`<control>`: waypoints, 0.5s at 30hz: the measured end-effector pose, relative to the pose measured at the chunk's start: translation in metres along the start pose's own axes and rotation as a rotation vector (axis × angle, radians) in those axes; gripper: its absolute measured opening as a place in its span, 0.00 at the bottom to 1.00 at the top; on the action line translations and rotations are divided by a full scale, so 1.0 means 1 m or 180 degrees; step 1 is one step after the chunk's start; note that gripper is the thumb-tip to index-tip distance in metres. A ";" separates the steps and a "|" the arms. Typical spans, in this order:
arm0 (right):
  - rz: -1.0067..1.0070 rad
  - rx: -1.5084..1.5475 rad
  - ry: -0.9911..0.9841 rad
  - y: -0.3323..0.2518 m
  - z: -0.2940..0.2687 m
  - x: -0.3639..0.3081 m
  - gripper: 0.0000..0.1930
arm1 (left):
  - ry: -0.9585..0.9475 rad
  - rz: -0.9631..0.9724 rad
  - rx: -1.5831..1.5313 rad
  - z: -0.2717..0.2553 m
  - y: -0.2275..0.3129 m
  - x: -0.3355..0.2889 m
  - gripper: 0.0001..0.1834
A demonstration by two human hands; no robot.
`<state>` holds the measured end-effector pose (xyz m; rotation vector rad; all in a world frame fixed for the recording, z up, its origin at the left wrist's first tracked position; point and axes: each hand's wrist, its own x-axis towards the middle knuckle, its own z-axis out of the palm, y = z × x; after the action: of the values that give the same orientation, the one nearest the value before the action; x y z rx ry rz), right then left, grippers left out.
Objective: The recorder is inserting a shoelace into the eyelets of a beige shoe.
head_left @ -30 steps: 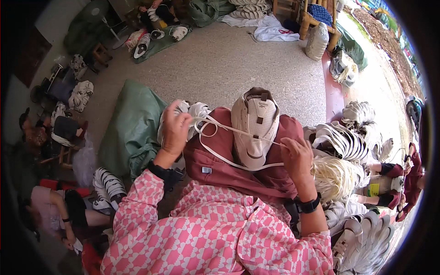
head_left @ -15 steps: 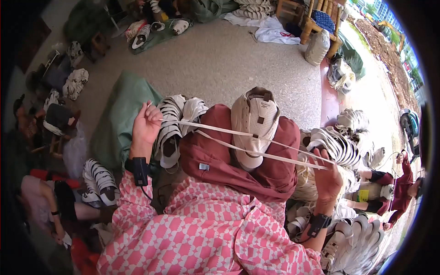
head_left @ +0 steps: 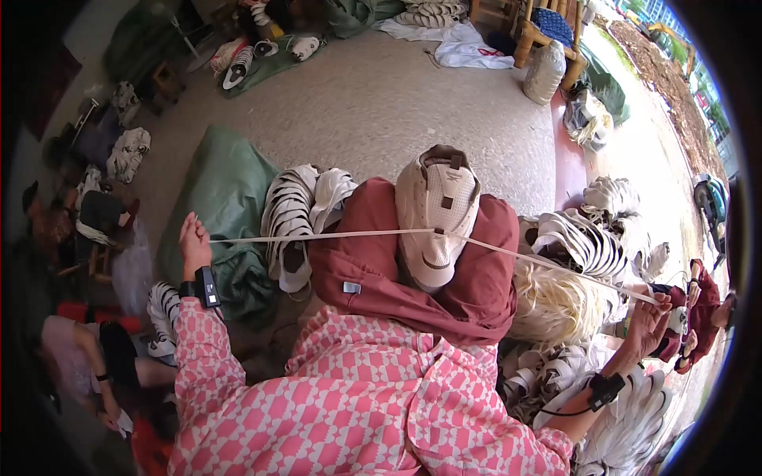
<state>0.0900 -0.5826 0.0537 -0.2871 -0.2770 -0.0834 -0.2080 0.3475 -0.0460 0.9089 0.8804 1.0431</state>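
from where i stand, the left hand [head_left: 194, 238] has its fingers curled closed on one end of a pale flat lace [head_left: 341, 235], and the right hand [head_left: 649, 321], arm stretched out wide, pinches the other end between half-bent fingers. the lace runs taut from grip to grip. midway between the two grips sits the cream shoe [head_left: 436, 198], propped between the knees in maroon trousers [head_left: 365, 238], toe toward the wearer; the lace bends at a small dark loop just above its toe. i'd judge that only this first pass is made, with the two halves about even; higher up i see no lace crossing the tongue, so most of the lacing looks left to do

just inside the left grip stands a row of nested shoes [head_left: 290, 210], with green sheeting [head_left: 230, 182] beside and beyond that hand. inside the right grip lies a heap of pale laces [head_left: 556, 305], more stacked shoes [head_left: 583, 242] behind it. past the right grip sits a co-worker in maroon [head_left: 698, 317]; far beyond both, a bamboo chair [head_left: 548, 40]
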 end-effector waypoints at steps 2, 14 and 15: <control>-0.0166 -0.0021 0.0344 -0.023 -0.022 0.006 0.15 | 0.0401 0.0138 0.0388 -0.035 0.013 0.026 0.13; 0.0156 -0.2853 0.1588 -0.023 -0.121 0.018 0.20 | -0.0379 0.0443 0.1153 -0.017 0.078 0.015 0.20; -0.0264 -0.3370 0.1787 0.015 -0.106 0.017 0.21 | -0.0959 0.0366 0.1215 0.014 0.070 -0.002 0.21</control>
<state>0.1355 -0.5994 -0.0432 -1.2768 0.3473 -0.3871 -0.2173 0.3596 0.0235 1.4118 0.7909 0.8171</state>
